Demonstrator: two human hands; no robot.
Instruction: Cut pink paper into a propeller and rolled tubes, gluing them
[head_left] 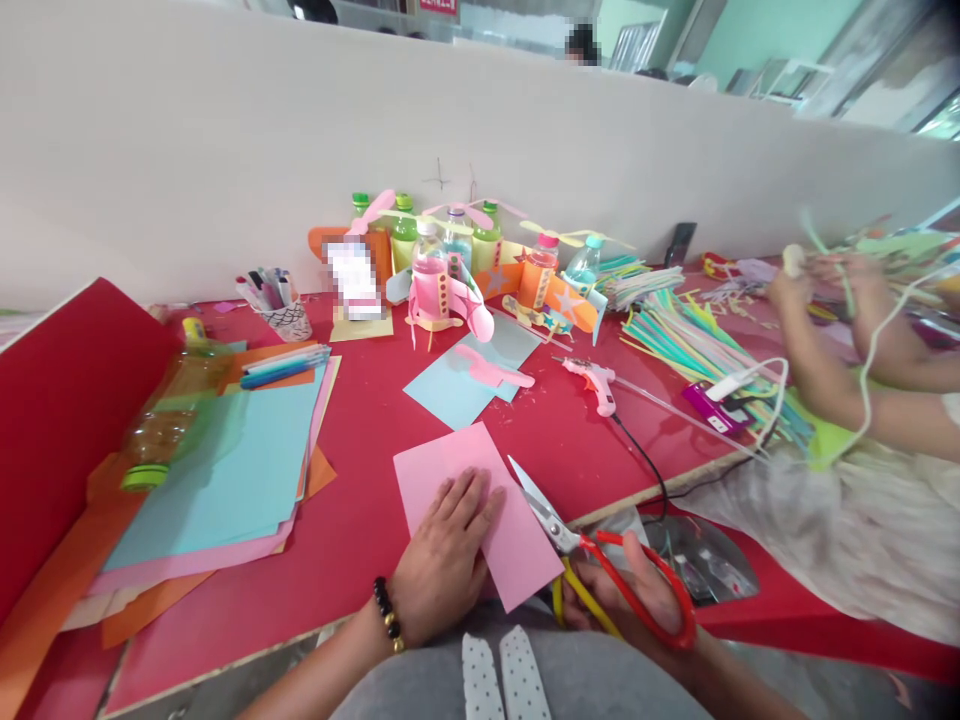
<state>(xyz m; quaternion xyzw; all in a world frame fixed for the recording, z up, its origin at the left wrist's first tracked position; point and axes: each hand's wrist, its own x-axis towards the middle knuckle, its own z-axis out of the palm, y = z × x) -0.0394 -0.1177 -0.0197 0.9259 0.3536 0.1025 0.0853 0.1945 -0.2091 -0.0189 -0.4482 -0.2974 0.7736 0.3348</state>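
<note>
The left hand (442,560) covers the pink paper's (480,515) near part; the label (352,280) by the bottles is blurred.

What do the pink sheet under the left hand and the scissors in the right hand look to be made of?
Pink sheet: likely thin craft paper or foam, matte, lying flat under the left hand; which one is unclear. Scissors in the right hand: bright, reflective blades suggest metal; glossy red and yellow handle loops look like plastic.

Left hand (448,552): flat, palm down, fingers spread forward, beaded wrist. Right hand (634,590): curled closed, fingers through handles, low by the lap.
</note>
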